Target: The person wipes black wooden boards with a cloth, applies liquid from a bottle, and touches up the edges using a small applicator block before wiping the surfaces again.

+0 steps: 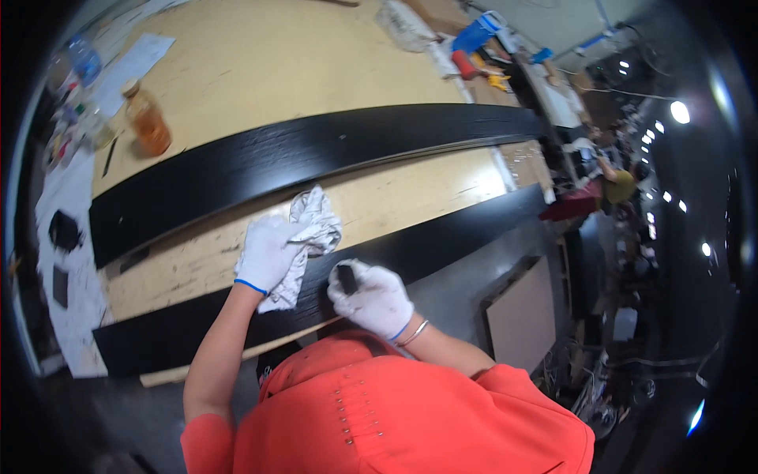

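Observation:
Two long black boards lie across the pale wooden worktable (316, 55). The near black board (458, 237) runs along the table's front edge, and the far black board (316, 150) lies roughly parallel behind it. My left hand (267, 251), in a white glove with a blue cuff, grips a crumpled white rag (316, 221) with dark marks, part of which hangs over the near board. My right hand (377, 300), gloved as well, is closed on a small black block (346, 278) just over the near board. Its fingers partly hide the block.
At the left stand a bottle of orange liquid (148, 118) and several clear bottles, beside a white sheet (71, 268) bearing a dark round object (65, 231). A red roll (464, 65) and a blue container (477, 33) lie far right. Another person (620, 186) is beyond the table's right end.

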The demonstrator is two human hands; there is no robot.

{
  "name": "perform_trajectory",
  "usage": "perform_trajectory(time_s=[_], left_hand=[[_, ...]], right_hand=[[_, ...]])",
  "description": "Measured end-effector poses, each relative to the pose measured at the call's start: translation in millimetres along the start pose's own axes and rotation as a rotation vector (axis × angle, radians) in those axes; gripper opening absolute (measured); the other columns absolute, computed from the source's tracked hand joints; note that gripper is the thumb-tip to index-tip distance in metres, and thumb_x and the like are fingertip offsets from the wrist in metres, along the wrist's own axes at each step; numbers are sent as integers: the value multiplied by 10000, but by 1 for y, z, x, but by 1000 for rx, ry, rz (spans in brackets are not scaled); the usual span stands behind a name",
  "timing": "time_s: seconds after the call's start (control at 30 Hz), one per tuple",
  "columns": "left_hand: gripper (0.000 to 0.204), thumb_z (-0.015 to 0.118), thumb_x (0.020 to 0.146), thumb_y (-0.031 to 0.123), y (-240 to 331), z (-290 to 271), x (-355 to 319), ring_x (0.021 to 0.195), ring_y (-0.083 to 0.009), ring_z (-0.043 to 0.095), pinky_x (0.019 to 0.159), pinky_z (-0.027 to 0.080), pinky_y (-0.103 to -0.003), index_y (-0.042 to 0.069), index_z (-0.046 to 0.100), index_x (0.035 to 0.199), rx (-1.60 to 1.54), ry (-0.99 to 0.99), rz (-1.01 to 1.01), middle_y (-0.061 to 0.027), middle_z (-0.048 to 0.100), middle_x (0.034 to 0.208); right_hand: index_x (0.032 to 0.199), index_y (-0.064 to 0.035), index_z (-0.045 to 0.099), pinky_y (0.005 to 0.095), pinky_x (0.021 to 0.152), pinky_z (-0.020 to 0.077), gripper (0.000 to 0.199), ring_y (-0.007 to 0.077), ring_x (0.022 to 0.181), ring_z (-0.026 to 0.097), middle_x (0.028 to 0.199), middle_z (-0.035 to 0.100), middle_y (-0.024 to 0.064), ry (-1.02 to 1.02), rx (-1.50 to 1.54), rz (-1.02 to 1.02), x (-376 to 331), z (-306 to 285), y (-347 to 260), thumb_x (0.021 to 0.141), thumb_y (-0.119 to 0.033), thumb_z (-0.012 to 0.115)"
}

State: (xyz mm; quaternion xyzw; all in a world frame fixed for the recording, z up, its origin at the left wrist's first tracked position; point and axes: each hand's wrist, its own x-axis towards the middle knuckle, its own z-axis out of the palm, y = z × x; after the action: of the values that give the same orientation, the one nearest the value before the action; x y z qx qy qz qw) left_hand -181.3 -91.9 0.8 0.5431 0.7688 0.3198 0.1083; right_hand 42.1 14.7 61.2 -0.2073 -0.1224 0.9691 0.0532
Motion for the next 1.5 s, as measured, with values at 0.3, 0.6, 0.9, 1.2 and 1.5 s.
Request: perform_trajectory(time_s=[0.3, 0.6, 0.9, 1.2, 1.5], left_hand=[[546, 619, 979, 248, -104, -168, -297, 1195, -302, 629, 1030, 498, -415, -35, 503, 1430, -89, 672, -480, -206, 557, 1389], [347, 504, 1056, 177, -86, -255, -452, 1054, -219, 652, 964, 523, -351, -9, 576, 1340, -1073, 807, -627, -141, 661, 1204], [133, 626, 997, 59, -72, -212, -432, 887, -132, 628, 807, 525, -290, -21, 658, 1098, -484, 766, -895, -86, 686, 1016], [149, 644, 992, 58, -94, -218, -386, 925, -125, 610, 844, 502, -286, -23, 665, 1115, -606, 653, -828, -62, 673, 1019], [194, 662, 967, 65, -96, -213, -321, 964, -138, 610, 873, 495, -298, -19, 670, 1141, -465, 535, -697, -73, 672, 1058]], right_hand=[[1007, 1, 646, 280, 613, 453, 229, 148, 675, 578, 744, 591, 56, 162, -646, -220, 15, 18, -12, 888, -194, 643], [934, -92, 694, 419, 795, 552, 119, 332, 849, 664, 921, 670, 130, 154, -1748, -719, 139, 96, 191, 868, -191, 684], [950, -56, 619, 455, 755, 569, 194, 346, 917, 663, 992, 620, 171, -9, -2125, -618, 219, 160, 343, 826, -189, 687], [985, -72, 633, 438, 798, 578, 203, 320, 954, 679, 1014, 631, 144, 259, -2185, -458, 197, 128, 301, 835, -200, 685], [831, -91, 668, 467, 728, 570, 153, 351, 813, 692, 916, 671, 165, 849, -2091, -703, 129, 63, 177, 842, -244, 656]])
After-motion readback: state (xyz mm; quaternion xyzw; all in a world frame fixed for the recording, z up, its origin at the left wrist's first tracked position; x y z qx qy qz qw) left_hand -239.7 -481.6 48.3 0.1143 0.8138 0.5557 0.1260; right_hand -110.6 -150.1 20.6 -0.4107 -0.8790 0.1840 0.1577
